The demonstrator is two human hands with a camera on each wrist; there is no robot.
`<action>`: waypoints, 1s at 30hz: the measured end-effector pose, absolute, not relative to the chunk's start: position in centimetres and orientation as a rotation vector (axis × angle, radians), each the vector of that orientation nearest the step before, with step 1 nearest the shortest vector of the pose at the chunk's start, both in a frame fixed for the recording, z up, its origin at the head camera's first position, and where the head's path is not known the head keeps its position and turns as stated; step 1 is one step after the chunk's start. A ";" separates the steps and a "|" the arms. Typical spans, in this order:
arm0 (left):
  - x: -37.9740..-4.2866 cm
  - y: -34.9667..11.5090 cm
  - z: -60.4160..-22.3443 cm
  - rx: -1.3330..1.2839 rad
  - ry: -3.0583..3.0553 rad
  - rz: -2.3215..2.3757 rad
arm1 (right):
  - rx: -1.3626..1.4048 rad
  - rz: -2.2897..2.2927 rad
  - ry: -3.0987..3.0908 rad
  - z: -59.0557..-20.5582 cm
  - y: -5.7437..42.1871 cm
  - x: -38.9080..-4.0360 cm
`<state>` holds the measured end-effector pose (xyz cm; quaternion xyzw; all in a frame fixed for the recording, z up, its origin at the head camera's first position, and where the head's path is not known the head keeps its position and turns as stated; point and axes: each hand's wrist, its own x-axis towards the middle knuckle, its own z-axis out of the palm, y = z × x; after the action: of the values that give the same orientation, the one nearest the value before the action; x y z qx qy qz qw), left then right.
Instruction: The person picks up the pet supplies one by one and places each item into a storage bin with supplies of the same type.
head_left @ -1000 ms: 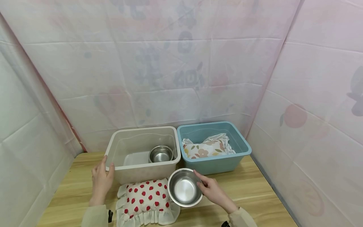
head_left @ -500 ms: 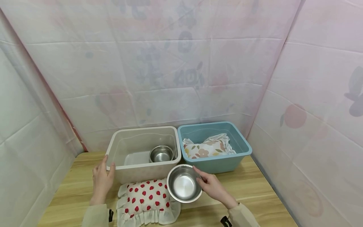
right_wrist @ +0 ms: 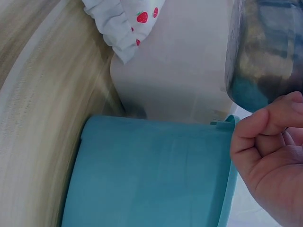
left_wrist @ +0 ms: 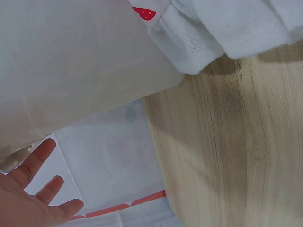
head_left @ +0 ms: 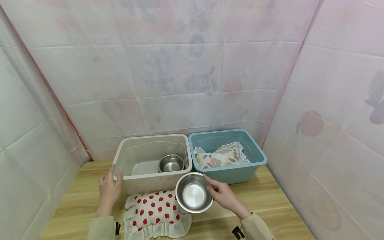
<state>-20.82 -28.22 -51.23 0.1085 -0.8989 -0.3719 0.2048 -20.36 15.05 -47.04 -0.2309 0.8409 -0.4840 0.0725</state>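
Note:
My right hand (head_left: 224,197) pinches the right rim of a stainless steel bowl (head_left: 193,196), holding it above the table, in front of the two bins. The right wrist view has that hand (right_wrist: 272,151) with fingers bent against the bowl's side (right_wrist: 265,56). At the front left corner of a beige bin (head_left: 150,181), my left hand (head_left: 108,190) touches the rim; its fingers (left_wrist: 35,163) look spread and fairly straight in the left wrist view. Inside the beige bin, on the right, sits another steel bowl (head_left: 171,163). Below the held bowl's left side lies a strawberry-print pillow (head_left: 157,210) with ruffled edges.
A blue bin (head_left: 231,173) stands right of the beige one, close against it, with a flower-print pillow (head_left: 217,158) inside. Both stand on a wooden table (head_left: 270,206). Printed cloth walls (head_left: 192,83) enclose the back and sides.
The held bowl has moved slightly up and left in the head view, toward the beige bin, together with my right hand. My left hand stays at the bin's corner.

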 end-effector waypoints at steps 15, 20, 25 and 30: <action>-20.8 -28.4 -51.3 0.315 -2.520 -1.039 | -0.751 -1.386 2.621 -46.1 14.6 -20.9; -20.7 -28.4 -51.1 0.322 -2.528 -1.046 | -0.750 -1.406 2.619 -45.8 14.4 -21.0; -20.7 -28.3 -51.0 0.332 -2.527 -1.054 | -0.757 -1.419 2.622 -45.7 14.2 -21.3; -20.6 -28.2 -51.1 0.349 -2.528 -1.070 | -0.789 -1.434 2.623 -45.5 14.0 -21.8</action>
<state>-20.65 -28.22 -51.05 0.1239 -0.8975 -0.3800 0.1863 -21.83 13.97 -45.49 -0.2551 0.8481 -0.4637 0.0249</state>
